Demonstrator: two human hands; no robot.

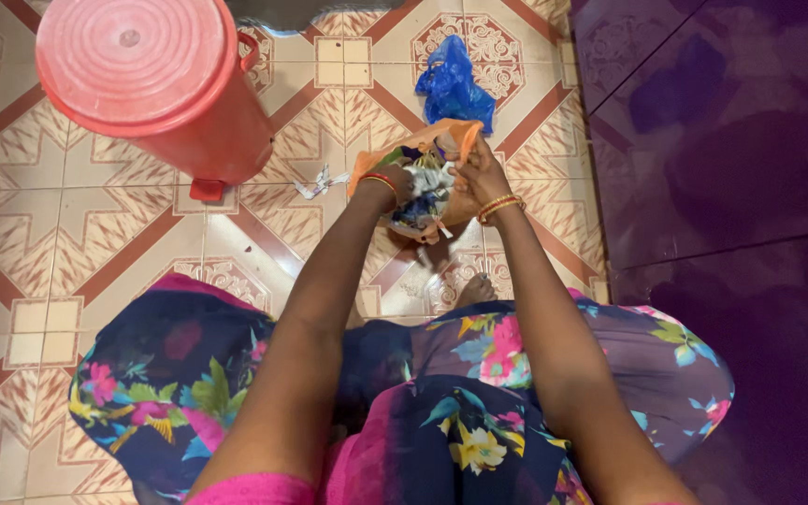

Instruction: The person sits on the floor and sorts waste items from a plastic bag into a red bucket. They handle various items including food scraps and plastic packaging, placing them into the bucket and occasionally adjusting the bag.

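Note:
An orange plastic bag (454,136) full of crumpled paper and wrapper scraps (427,182) is held open above the tiled floor. My left hand (396,184) grips the bag's left edge, partly buried in the scraps. Gripping the right edge of the bag is my right hand (479,173). Both wrists wear orange and gold bangles. My arms reach forward from my floral dress.
A red pedal bin (156,79) with its lid closed stands at the upper left. A blue plastic bag (455,84) lies on the floor beyond the orange bag. A small paper scrap (320,184) lies near the bin. A dark purple wall (731,187) runs along the right.

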